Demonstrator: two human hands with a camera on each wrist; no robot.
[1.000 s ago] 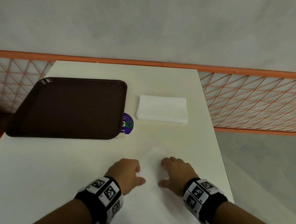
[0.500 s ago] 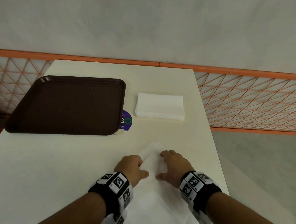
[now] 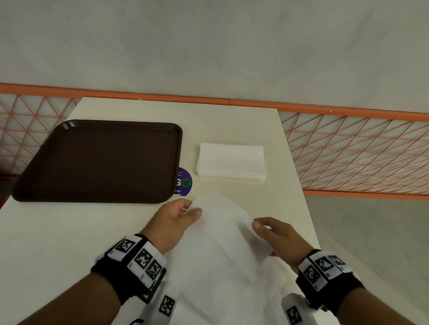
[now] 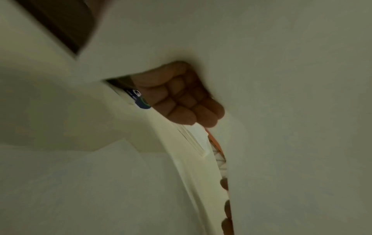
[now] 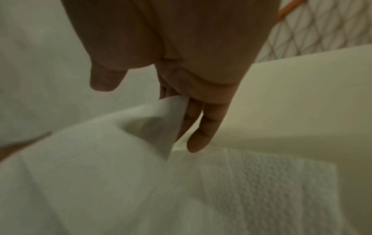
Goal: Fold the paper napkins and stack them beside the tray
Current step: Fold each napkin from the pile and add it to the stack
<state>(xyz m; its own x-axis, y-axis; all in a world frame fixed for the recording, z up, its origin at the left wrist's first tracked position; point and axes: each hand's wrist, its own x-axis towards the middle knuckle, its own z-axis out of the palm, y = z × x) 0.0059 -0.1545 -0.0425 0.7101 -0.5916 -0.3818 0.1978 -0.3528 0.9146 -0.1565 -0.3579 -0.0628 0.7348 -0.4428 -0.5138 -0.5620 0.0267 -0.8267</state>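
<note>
A large unfolded white napkin [image 3: 221, 256] is lifted off the cream table [image 3: 63, 244] between my hands. My left hand [image 3: 192, 208] pinches its far left edge, thumb on top and fingers [image 4: 181, 101] curled under the paper. My right hand [image 3: 261, 228] pinches the right edge, and in the right wrist view the paper [image 5: 171, 111] bunches between its fingers. A stack of folded napkins [image 3: 231, 164] lies just right of the brown tray [image 3: 101, 160]. An embossed napkin sheet [image 5: 261, 182] lies flat below my right hand.
A round purple sticker [image 3: 184, 181] sits on the table, partly under the tray's near right corner. The table's right edge [image 3: 307, 207] runs close by my right hand. An orange mesh railing [image 3: 369, 154] stands beyond the table.
Both hands have moved forward and apart and raised the napkin from lying flat on the table. The thumbs now pinch its edges and the paper billows up between them.
</note>
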